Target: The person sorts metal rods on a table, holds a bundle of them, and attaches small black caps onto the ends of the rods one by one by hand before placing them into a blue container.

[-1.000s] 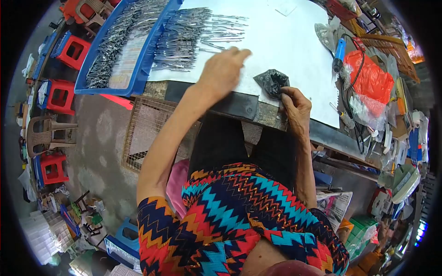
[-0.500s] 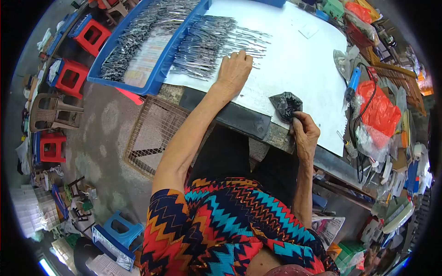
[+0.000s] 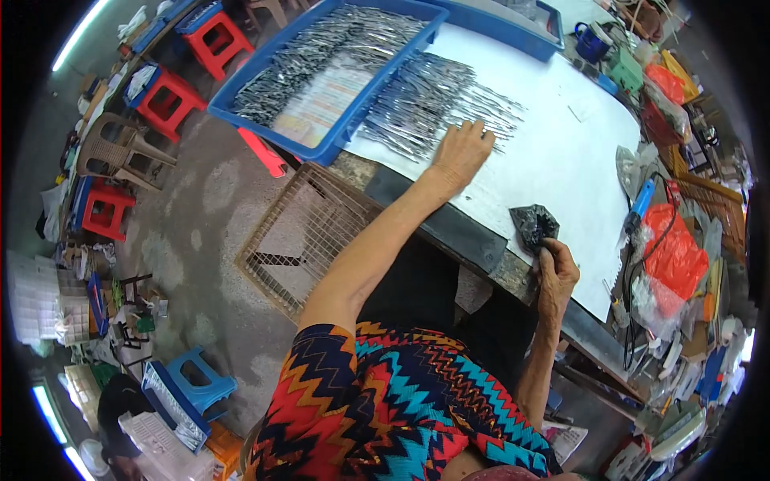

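Thin dark metal pieces [image 3: 417,104] lie in a dense layer on the white sheet [image 3: 561,160], with a looser row [image 3: 491,111] at their right. My left hand [image 3: 464,157] rests at the near edge of that row, fingers curled and pressed together; what is between the fingertips is hidden. Near the table's front edge, my right hand [image 3: 557,268] pinches the rim of a small open black plastic bag [image 3: 532,224] between thumb and fingers. The bag's dark contents cannot be made out.
A blue tray [image 3: 353,120] full of similar pieces stands left of the sheet, with another blue tray [image 3: 513,30] behind. At the right lie a blue-handled tool [image 3: 639,205], a cable and a red bag [image 3: 675,255]. A wire rack [image 3: 301,240] is below the table's left edge.
The whole view has shifted, so the table and both hands appear further right and lower. Relative to the metal pieces and the bag, my hands look almost unchanged.
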Available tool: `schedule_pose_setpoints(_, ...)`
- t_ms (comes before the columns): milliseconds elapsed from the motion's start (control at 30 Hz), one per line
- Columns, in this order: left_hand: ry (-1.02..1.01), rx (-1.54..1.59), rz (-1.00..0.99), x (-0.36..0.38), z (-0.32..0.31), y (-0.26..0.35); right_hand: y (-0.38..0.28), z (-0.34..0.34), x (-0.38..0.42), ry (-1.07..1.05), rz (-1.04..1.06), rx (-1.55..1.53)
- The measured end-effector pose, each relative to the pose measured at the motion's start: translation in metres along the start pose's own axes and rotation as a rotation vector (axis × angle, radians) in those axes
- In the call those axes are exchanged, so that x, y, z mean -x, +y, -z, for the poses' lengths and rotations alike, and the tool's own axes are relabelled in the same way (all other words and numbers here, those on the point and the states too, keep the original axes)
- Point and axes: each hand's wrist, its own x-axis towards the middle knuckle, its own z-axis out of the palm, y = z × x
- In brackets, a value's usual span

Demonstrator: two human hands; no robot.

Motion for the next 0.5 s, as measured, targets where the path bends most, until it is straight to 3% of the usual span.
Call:
schedule_pose_setpoints(333,-0.015,0.035,-0.011,0.003,0.006,0.002,-0.001,0.003,-0.005,-0.066,-0.068,-0.004)
schedule_pose_setpoints(500,0.147,0.394,-0.031,0.003,0.043,0.002,-0.015,0.001,-0.008,-0.075,0.117,0.346)
